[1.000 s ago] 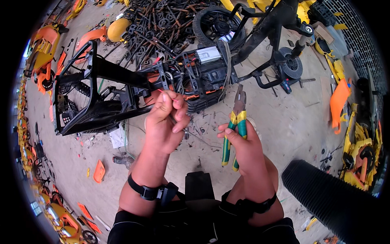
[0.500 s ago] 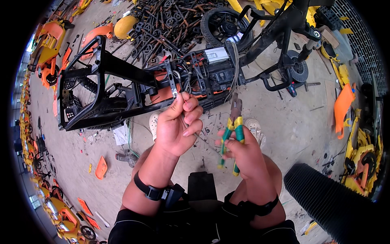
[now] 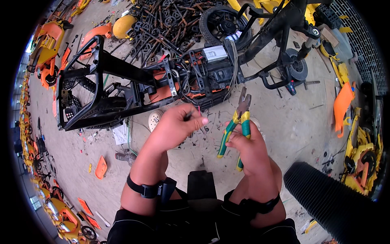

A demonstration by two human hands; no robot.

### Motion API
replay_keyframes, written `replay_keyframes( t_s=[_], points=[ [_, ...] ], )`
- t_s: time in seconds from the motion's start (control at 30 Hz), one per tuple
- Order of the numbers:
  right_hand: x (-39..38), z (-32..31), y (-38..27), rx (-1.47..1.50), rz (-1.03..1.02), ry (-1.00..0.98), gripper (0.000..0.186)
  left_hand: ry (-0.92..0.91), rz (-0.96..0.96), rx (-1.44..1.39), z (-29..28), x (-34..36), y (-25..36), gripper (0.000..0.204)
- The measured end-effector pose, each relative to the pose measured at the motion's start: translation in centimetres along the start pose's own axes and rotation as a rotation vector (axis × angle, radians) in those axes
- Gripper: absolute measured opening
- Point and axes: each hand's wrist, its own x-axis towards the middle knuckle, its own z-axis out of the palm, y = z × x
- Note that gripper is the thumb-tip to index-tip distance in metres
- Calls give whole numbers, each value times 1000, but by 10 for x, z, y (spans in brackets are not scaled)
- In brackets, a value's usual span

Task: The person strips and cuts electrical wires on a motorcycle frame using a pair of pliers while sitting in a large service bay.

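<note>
My right hand (image 3: pixel 248 143) grips combination pliers (image 3: pixel 244 106) with green and yellow handles; their handles are spread and the metal jaws point away from me, slightly apart. To the left, my left hand (image 3: pixel 178 125) is curled, with the thumb stretching right. A small reddish sliver shows by its fingertips and something dark inside the curl, but what it holds cannot be made out. Just beyond both hands lies a stripped black scooter frame (image 3: pixel 103 61), with exposed wiring (image 3: pixel 187 83), a silver box (image 3: pixel 215 54) and a bundle of grey cables (image 3: pixel 235 61).
Behind the frame is a heap of rusty metal parts (image 3: pixel 162 24) beside a wheel (image 3: pixel 225 26). A power tool (image 3: pixel 125 157) and an orange plastic piece (image 3: pixel 101 167) lie on the floor at left. A black ribbed object (image 3: pixel 321 195) juts in at lower right. Yellow scooters line the left side.
My left hand has turned over and dropped slightly, and the thin cable it pinched no longer shows clearly. The pliers have shifted a little right, with their handles more spread.
</note>
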Motion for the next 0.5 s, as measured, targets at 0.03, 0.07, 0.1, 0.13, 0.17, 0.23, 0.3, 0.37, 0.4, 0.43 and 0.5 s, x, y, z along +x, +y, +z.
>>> replay_keyframes(
  t_s=[0.03, 0.07, 0.1, 0.13, 0.17, 0.23, 0.3, 0.37, 0.4, 0.43, 0.5],
  points=[
    [0, -1, -1, 4, 2, 13, 41, -46, -13, 92, 4, -2, -1, 28],
    [0, 0, -2, 21, -1, 12, 42, -92, -26, 184, 7, -2, 0, 31],
    [0, 0, -3, 38, -4, 11, 42, -80, -73, 387, 8, -4, 7, 38],
    [0, 0, -3, 55, -8, 10, 42, -51, -78, 418, 9, -4, 5, 37],
    [-1, -1, -2, 52, -3, -1, 42, -22, -83, 448, 11, -3, 3, 37],
    [1, -2, -1, 49, 4, -29, 43, 9, -78, 383, 11, -2, 10, 36],
    [2, -4, 3, 35, 4, -58, 42, 8, -57, 187, 11, -3, 23, 34],
    [1, -3, 3, 42, 2, -75, 41, -23, 168, 109, 10, -2, 7, 34],
    [0, -1, 3, 54, 4, -77, 40, -39, 280, 67, 11, -2, 4, 35],
    [-1, 1, 3, 65, 5, -79, 40, -53, 282, 66, 13, -3, 2, 35],
    [-2, 3, 4, 61, 4, -89, 40, -81, 287, 63, 16, -5, 5, 36]
  ],
)
